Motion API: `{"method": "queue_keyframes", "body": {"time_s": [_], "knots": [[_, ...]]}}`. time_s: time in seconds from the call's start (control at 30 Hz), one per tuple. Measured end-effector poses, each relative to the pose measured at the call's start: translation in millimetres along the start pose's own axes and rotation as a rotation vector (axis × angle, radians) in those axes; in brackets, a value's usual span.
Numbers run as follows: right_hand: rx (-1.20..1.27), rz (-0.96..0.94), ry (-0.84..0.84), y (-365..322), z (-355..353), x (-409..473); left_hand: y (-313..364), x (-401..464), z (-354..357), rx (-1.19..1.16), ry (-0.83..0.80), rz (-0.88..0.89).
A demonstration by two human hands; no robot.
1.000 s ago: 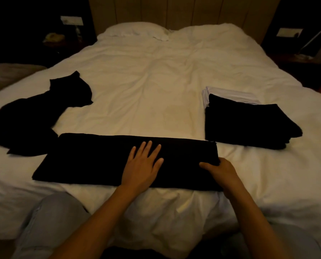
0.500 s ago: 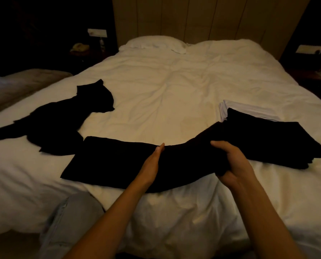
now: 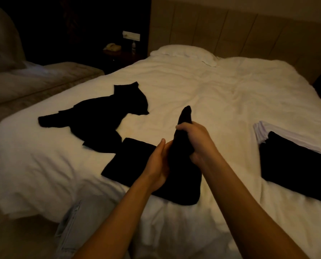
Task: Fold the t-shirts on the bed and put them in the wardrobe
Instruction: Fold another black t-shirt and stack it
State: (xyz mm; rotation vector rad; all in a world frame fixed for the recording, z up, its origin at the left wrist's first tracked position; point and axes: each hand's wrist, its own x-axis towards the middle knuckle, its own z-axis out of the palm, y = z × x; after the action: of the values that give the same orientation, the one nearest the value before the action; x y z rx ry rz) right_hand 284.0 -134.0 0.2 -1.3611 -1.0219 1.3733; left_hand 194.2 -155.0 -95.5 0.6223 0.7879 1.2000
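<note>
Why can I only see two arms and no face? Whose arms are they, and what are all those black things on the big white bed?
The camera sits on a person's head and looks down, so you see only their own arms and hands. They are folding t-shirts on the white bed.

The right hand grips one end of a long black t-shirt and lifts it up off the bed. The left hand, fingers straight, presses against the middle of that shirt, where the fold goes.

To the left lies another black t-shirt, still crumpled. To the right is a pile of folded clothes, dark on top with something white underneath. A pillow lies at the far end.
</note>
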Motion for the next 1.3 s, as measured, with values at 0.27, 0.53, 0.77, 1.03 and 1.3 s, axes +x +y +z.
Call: {"method": "queue_keyframes", "body": {"time_s": [0.27, 0.53, 0.77, 1.03, 1.3], "knots": [[-0.184, 0.029, -0.116, 39, 88, 21, 38, -14, -63, -0.246, 0.088, 0.010], [-0.380, 0.081, -0.233, 80, 132, 26, 64, -26, -129, -0.106, 0.207, -0.054], [-0.465, -0.139, -0.126, 81, 103, 19, 71, -32, -139, 0.213, 0.381, 0.008], [-1.277, -0.493, 0.107, 116, 21, 30, 58, -29, -154, 1.108, 0.588, 0.258], [-1.270, -0.416, 0.241, 138, 8, 21, 57, -33, -146, 1.171, 0.570, 0.234]]}}
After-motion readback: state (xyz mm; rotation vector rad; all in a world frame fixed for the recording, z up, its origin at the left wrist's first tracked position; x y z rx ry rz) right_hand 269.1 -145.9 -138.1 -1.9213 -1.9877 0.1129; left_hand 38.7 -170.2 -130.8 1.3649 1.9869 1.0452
